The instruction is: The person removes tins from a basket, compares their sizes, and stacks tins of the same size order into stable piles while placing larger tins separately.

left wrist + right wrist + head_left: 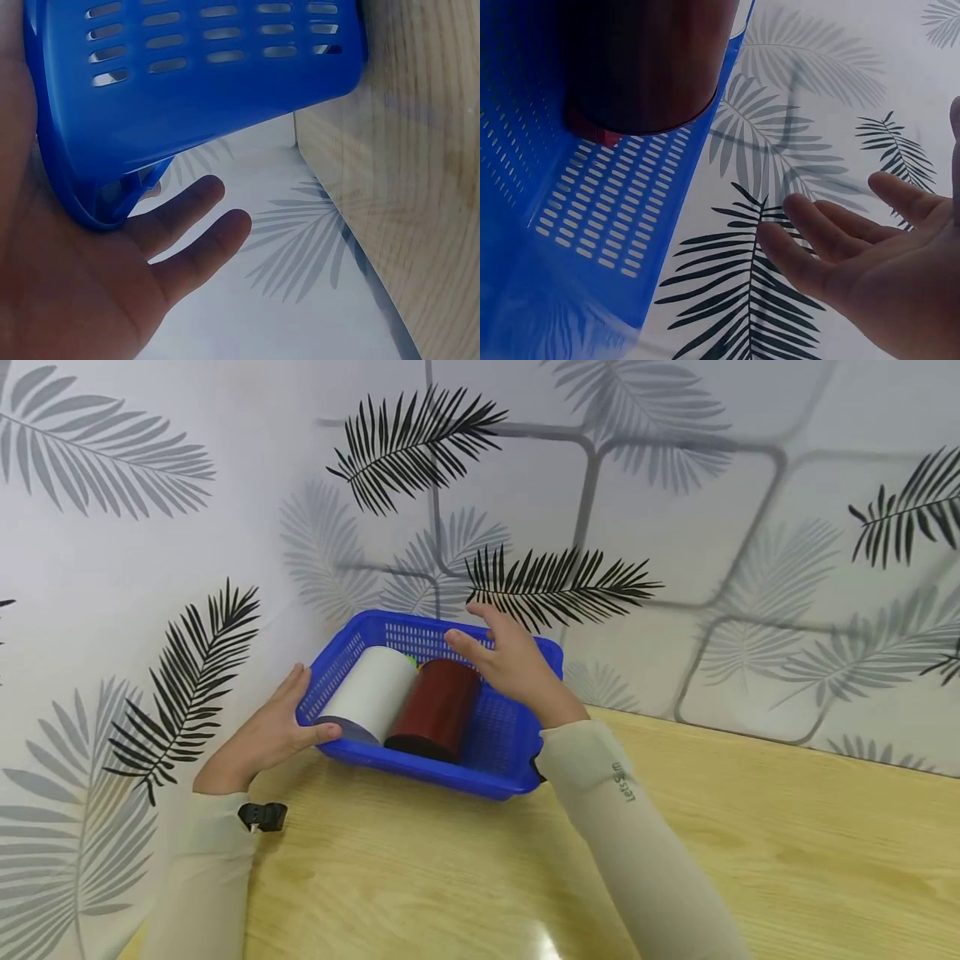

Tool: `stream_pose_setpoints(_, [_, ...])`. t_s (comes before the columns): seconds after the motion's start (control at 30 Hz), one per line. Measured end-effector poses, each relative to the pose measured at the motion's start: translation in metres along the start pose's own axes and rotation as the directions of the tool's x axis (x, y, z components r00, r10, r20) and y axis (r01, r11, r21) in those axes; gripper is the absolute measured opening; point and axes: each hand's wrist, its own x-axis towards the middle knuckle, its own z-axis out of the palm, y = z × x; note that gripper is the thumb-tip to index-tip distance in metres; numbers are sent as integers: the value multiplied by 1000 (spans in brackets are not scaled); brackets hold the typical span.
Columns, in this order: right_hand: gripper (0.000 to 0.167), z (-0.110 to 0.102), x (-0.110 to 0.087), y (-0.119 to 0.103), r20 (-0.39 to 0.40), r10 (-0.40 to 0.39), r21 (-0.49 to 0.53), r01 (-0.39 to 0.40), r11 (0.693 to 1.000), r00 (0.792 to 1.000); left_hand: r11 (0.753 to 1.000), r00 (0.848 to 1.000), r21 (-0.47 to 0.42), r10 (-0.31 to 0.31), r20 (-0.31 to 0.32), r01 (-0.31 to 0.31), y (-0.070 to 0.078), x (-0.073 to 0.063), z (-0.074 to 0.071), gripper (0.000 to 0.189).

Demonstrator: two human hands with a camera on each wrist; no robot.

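Observation:
A blue plastic basket with slotted walls stands on the table. A white cylinder and a dark red cylinder lie side by side in it. My left hand is at the basket's left end, its thumb on the near rim and its fingers along the outside. The left wrist view shows the basket's rim corner against the palm, with two fingers extended. My right hand is over the basket's far right side, fingers spread and holding nothing. In the right wrist view it appears apart from the rim.
Small green and orange bits show behind the cylinders, mostly hidden. A red piece peeks from under the dark red cylinder. The leaf-patterned wall stands close behind the basket, and another surface borders the left. The wooden table extends in front.

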Motion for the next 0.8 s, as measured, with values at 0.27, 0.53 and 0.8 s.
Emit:
stream_pose_setpoints(0.27, [73,8,14,3,-23,14,-36,-15,999,1000,1000,1000,18,-1,-2,1,3,5,-3,118])
stream_pose_setpoints(0.53, [78,17,22,9,-100,46,31,-43,999,994,1000,1000,13,-9,4,9,-3,2,-3,120])
stream_pose_setpoints(0.8, [78,41,30,19,-33,115,-11,-116,993,993,1000,1000,2,-16,2,16,-1,0,-1,120])
